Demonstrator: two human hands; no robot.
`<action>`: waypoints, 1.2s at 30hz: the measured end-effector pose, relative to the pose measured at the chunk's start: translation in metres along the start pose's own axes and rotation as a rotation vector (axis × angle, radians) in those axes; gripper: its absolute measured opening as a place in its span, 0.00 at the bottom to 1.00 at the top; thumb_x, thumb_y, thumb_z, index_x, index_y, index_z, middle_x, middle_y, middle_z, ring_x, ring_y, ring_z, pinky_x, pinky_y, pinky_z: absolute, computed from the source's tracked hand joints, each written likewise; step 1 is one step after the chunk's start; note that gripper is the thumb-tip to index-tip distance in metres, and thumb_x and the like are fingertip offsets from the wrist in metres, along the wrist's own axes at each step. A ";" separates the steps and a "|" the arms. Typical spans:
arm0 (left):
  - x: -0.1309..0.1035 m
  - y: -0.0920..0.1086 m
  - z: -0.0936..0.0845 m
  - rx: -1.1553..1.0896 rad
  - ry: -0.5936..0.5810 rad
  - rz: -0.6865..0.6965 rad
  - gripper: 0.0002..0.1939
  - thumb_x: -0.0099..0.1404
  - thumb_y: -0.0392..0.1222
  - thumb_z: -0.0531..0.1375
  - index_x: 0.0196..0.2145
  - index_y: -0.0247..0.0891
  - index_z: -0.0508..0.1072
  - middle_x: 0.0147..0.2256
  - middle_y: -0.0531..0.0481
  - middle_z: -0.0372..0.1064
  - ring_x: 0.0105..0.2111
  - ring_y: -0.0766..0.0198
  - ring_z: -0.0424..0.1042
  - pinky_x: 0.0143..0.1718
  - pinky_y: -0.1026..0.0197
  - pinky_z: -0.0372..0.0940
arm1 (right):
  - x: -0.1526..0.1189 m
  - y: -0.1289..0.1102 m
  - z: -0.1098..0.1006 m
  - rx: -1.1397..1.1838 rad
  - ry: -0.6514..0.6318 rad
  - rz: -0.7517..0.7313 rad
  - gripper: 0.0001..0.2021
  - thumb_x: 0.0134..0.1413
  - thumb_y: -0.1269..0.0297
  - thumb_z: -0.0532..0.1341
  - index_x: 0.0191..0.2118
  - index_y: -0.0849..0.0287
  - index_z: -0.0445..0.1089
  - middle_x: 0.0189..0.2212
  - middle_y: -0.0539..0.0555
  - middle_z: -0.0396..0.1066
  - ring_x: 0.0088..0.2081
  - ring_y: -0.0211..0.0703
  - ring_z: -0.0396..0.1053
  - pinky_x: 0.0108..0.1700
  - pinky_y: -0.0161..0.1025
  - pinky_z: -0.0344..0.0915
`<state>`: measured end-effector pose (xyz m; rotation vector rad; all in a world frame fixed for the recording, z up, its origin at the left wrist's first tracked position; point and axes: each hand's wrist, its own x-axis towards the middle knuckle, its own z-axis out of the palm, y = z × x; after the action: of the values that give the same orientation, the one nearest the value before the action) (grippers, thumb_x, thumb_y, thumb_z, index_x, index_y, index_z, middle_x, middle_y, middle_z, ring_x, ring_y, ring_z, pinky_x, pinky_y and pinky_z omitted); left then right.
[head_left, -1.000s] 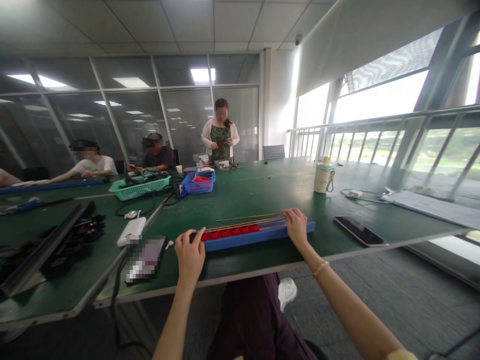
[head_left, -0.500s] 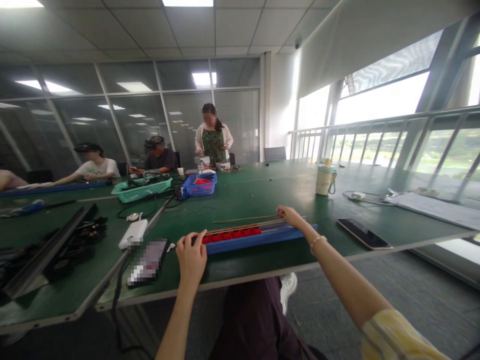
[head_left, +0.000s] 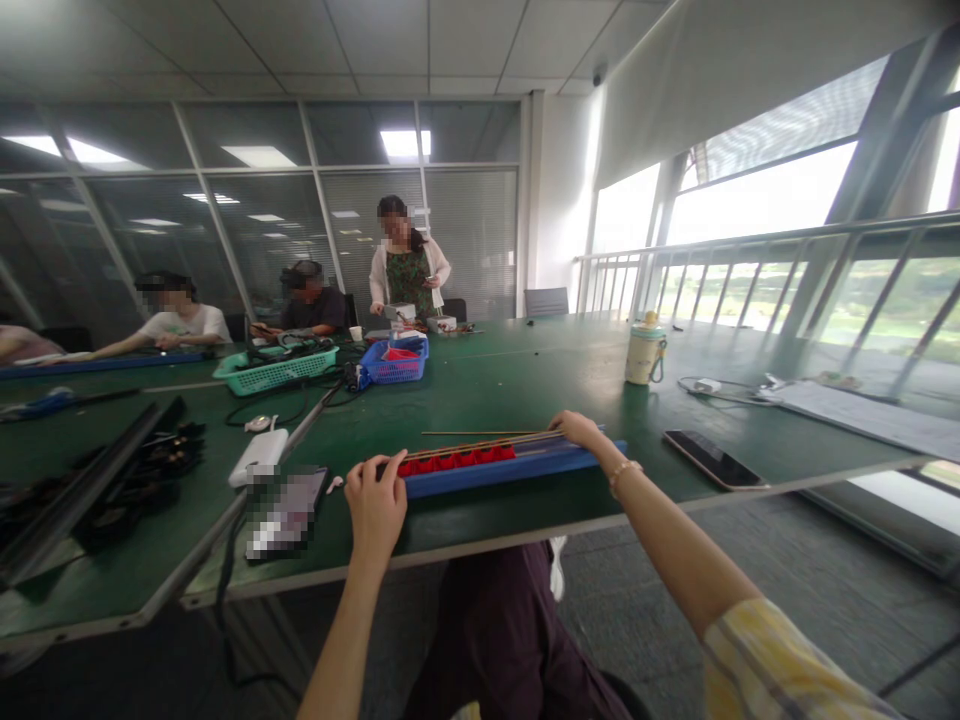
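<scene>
- Two hands bracket the blue rail [head_left: 517, 470] near the green table [head_left: 525, 385]'s front edge — red blocks [head_left: 457, 460] fill its left half.
- Left hand [head_left: 377, 505]: fingers curled on the rail's left end.
- Right hand [head_left: 576, 428]: fingers rest on thin rods [head_left: 487, 440]; grip unclear.
- Advice — steady both ends, keep rods aligned.
- Phone [head_left: 709, 459] lies to the right.

Right hand [head_left: 576, 428] — off the blue rail's [head_left: 517, 470] top, now reaching over thin rods [head_left: 480, 434].
</scene>
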<state>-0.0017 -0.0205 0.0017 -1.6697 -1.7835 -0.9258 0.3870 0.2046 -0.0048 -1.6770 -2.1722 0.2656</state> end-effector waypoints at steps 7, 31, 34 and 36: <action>-0.001 0.002 0.000 -0.006 0.001 0.000 0.21 0.67 0.35 0.52 0.54 0.46 0.76 0.48 0.42 0.69 0.50 0.50 0.59 0.53 0.47 0.60 | -0.006 0.001 0.001 0.032 0.077 -0.063 0.17 0.45 0.76 0.56 0.33 0.54 0.82 0.33 0.56 0.79 0.38 0.46 0.74 0.42 0.37 0.67; -0.002 -0.001 0.004 -0.026 0.006 -0.009 0.21 0.67 0.35 0.52 0.54 0.45 0.76 0.48 0.43 0.69 0.50 0.49 0.58 0.55 0.47 0.59 | -0.039 -0.014 -0.029 0.754 -0.092 -0.197 0.21 0.43 0.44 0.68 0.27 0.62 0.78 0.21 0.50 0.70 0.28 0.39 0.64 0.35 0.37 0.60; -0.002 -0.001 0.003 -0.019 0.004 -0.011 0.21 0.67 0.35 0.52 0.54 0.46 0.75 0.48 0.42 0.69 0.50 0.49 0.58 0.54 0.47 0.59 | -0.039 -0.015 -0.031 0.714 -0.131 -0.217 0.21 0.43 0.45 0.69 0.25 0.61 0.78 0.20 0.49 0.69 0.27 0.38 0.63 0.34 0.37 0.59; -0.003 -0.001 0.003 -0.018 -0.001 -0.009 0.21 0.67 0.36 0.52 0.54 0.46 0.75 0.48 0.42 0.69 0.50 0.49 0.58 0.54 0.47 0.59 | -0.039 -0.015 -0.032 0.711 -0.152 -0.224 0.20 0.43 0.45 0.69 0.24 0.61 0.78 0.21 0.50 0.70 0.28 0.39 0.63 0.35 0.38 0.59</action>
<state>-0.0018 -0.0197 -0.0023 -1.6746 -1.7896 -0.9478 0.3952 0.1603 0.0225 -1.0337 -1.9926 0.9890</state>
